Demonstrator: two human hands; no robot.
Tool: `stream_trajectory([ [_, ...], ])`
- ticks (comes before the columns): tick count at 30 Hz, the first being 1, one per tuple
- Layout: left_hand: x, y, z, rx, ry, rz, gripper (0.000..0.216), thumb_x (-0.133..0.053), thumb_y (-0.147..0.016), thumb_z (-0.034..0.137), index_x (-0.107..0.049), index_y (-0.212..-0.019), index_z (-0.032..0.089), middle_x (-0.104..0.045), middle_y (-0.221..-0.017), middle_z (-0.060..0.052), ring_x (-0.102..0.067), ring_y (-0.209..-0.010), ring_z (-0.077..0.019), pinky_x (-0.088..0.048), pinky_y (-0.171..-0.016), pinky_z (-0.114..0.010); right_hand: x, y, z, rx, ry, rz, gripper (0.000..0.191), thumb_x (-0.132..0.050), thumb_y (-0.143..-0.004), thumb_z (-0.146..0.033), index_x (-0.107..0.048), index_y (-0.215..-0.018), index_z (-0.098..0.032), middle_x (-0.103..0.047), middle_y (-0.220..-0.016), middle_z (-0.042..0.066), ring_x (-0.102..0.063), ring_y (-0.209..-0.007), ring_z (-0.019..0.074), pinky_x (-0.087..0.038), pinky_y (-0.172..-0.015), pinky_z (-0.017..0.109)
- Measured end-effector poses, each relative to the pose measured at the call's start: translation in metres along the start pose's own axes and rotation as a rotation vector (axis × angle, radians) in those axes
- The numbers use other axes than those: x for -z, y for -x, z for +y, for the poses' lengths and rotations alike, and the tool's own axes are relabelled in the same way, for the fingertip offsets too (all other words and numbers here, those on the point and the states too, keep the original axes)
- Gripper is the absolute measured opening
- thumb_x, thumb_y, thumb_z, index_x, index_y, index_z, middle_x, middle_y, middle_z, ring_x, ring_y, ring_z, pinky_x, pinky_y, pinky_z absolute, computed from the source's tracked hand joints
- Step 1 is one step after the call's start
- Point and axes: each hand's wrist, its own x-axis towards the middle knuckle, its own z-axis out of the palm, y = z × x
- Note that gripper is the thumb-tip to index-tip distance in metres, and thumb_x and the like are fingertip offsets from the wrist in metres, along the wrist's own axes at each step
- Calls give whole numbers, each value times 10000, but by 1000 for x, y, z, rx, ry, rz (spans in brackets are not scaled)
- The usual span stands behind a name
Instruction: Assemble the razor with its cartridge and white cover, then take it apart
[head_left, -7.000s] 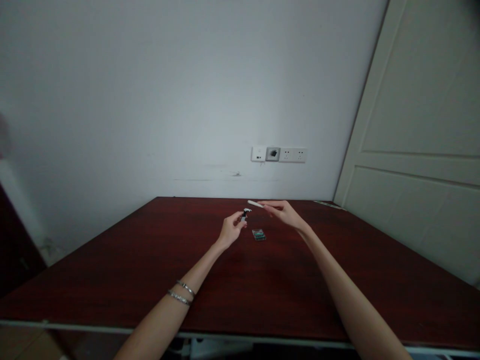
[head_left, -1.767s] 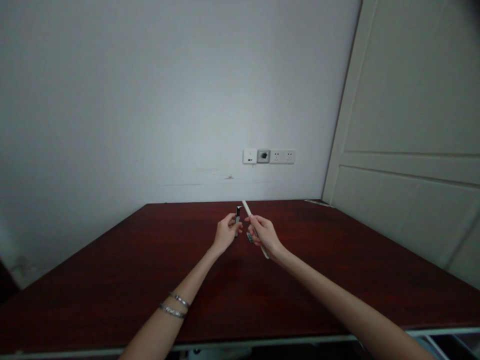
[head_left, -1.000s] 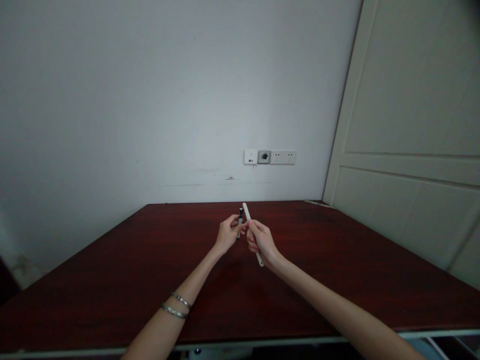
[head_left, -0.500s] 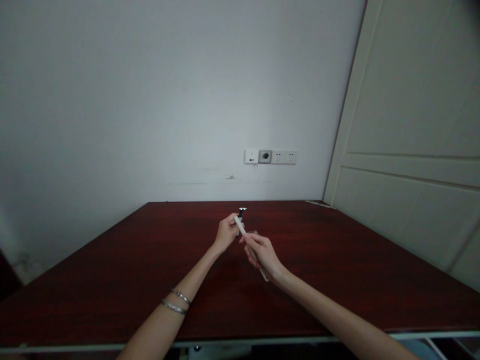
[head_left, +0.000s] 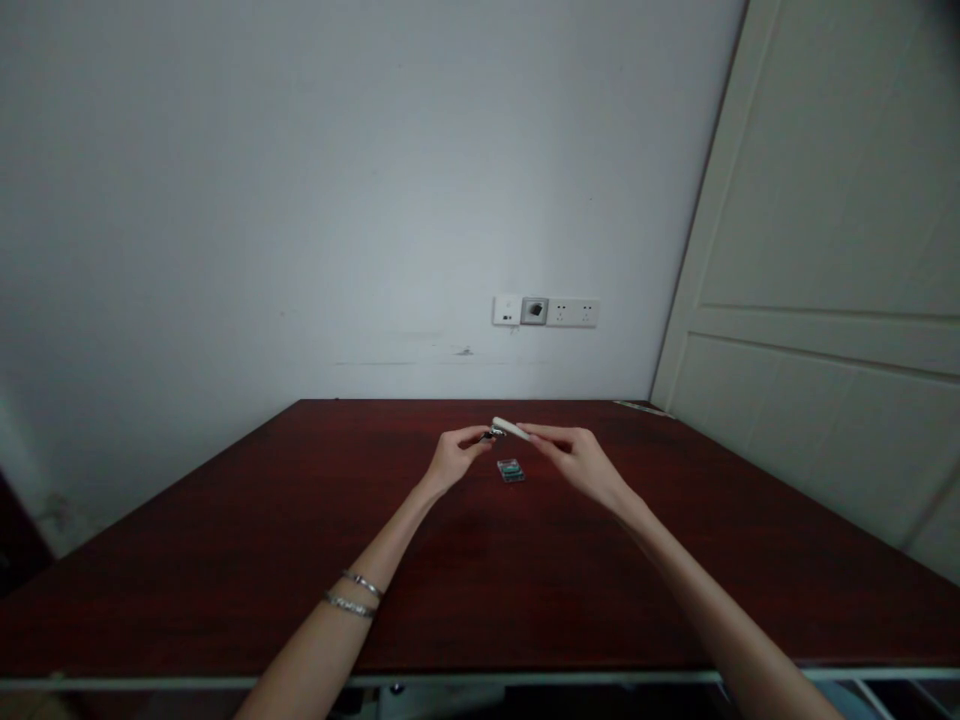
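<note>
My left hand (head_left: 450,460) is pinched on a small black-and-silver T-headed piece, which looks like a razor (head_left: 489,435). Coming from the other side, my right hand (head_left: 581,458) grips a slender white stick-like piece (head_left: 510,428) between thumb and fingers. The white piece's far end lies at or just over the razor's silver head; whether they touch I cannot tell. Below and between the hands, a small clear case (head_left: 511,471) with teal contents rests on the table.
The dark red wooden table (head_left: 420,600) runs back to a white wall (head_left: 300,200) with a row of sockets (head_left: 572,312). A cream panelled door (head_left: 825,250) stands at the right. Two silver bracelets (head_left: 352,603) circle my left forearm.
My right hand has moved up and to the right, and the white piece has swung from steep to nearly level. The razor has tipped down from upright. The case is now uncovered.
</note>
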Motion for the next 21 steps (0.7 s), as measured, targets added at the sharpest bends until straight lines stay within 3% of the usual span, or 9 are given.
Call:
stream_trajectory([
  [4, 1, -1, -2, 9, -33, 20, 266, -674, -666, 231, -707, -910, 129, -699, -945, -90, -635, -885, -224, -464, -849, -344, -5, 1, -3, 9, -7, -135, 296, -500, -831, -305, -661, -1070, -241, -661, -1073, 19, -608, -1002, 237, -448, -898, 372],
  [8, 1, -1, -2, 28, 12, -1, 304, -666, -688, 262, -696, -953, 117, -697, -949, -101, -638, -884, -225, -468, -843, -343, -5, -2, -3, -18, -10, -6, 297, -504, -827, -293, -663, -1064, -213, -657, -1076, 25, -593, -1033, 239, -427, -936, 384],
  [13, 1, -2, 0, 5, 4, -15, 273, -674, -681, 254, -707, -920, 127, -696, -957, -93, -636, -890, -226, -464, -853, -350, -5, -2, -2, -12, -61, -93, 294, -511, -821, -306, -668, -1051, -215, -663, -1062, 21, -603, -1013, 244, -438, -924, 405],
  [17, -1, -2, 3, 43, 34, 25, 286, -691, -659, 250, -708, -911, 115, -703, -919, -102, -646, -848, -222, -476, -827, -343, -7, 0, -3, -42, -78, 29, 297, -510, -821, -301, -666, -1056, -206, -657, -1076, 38, -595, -1031, 242, -427, -933, 391],
  [21, -1, -3, 2, 51, 44, 39, 285, -691, -649, 240, -708, -906, 119, -703, -924, -94, -642, -858, -225, -484, -808, -337, -13, 3, -1, -19, -87, -78, 296, -516, -818, -310, -664, -1061, -226, -671, -1044, 28, -628, -961, 249, -466, -878, 406],
])
